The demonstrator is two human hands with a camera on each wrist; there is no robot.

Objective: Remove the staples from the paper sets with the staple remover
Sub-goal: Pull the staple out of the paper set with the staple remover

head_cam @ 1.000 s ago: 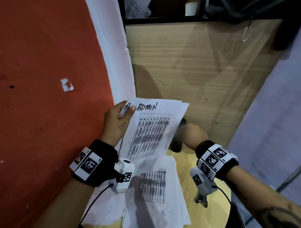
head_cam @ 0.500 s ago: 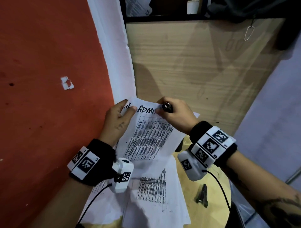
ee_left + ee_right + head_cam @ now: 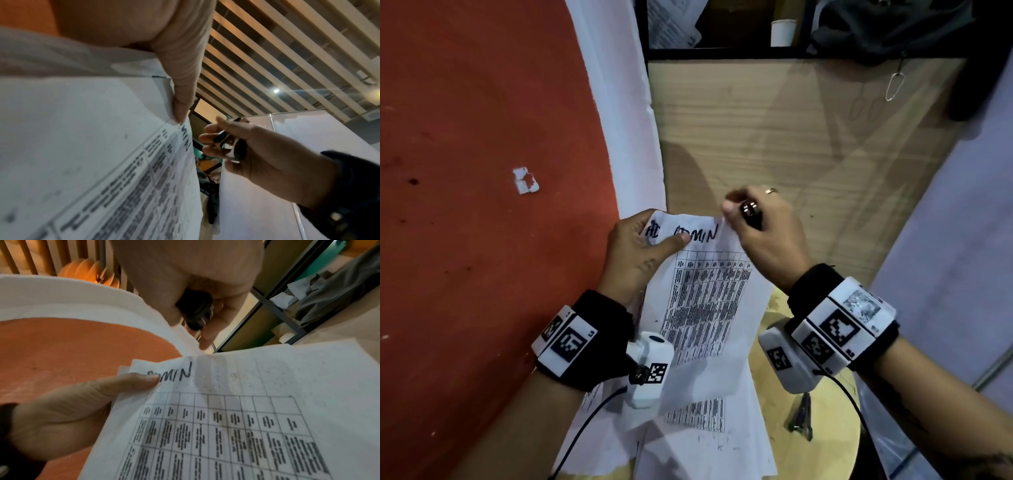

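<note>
My left hand [image 3: 654, 236] pinches the top left corner of a stapled paper set [image 3: 705, 291], a printed table headed "ADMIN", and holds it up over the table. Its thumb [image 3: 123, 382] presses on the front sheet. A small dark staple [image 3: 158, 76] shows near the top edge beside that thumb. My right hand [image 3: 736, 209] grips a black and chrome staple remover [image 3: 750, 212] just past the paper's top right edge. In the left wrist view a narrow gap separates the staple remover [image 3: 232, 146] from the sheet.
More printed sheets [image 3: 705, 438] lie stacked on a round wooden table [image 3: 835, 445] below my hands. A small dark metal tool [image 3: 801, 418] lies on it to the right. A red wall [image 3: 482, 240] stands on the left and a wooden panel [image 3: 791, 137] ahead.
My right hand came up from behind the paper with the staple remover and moved to the sheet's top right edge. The left hand lifted the paper set slightly.
</note>
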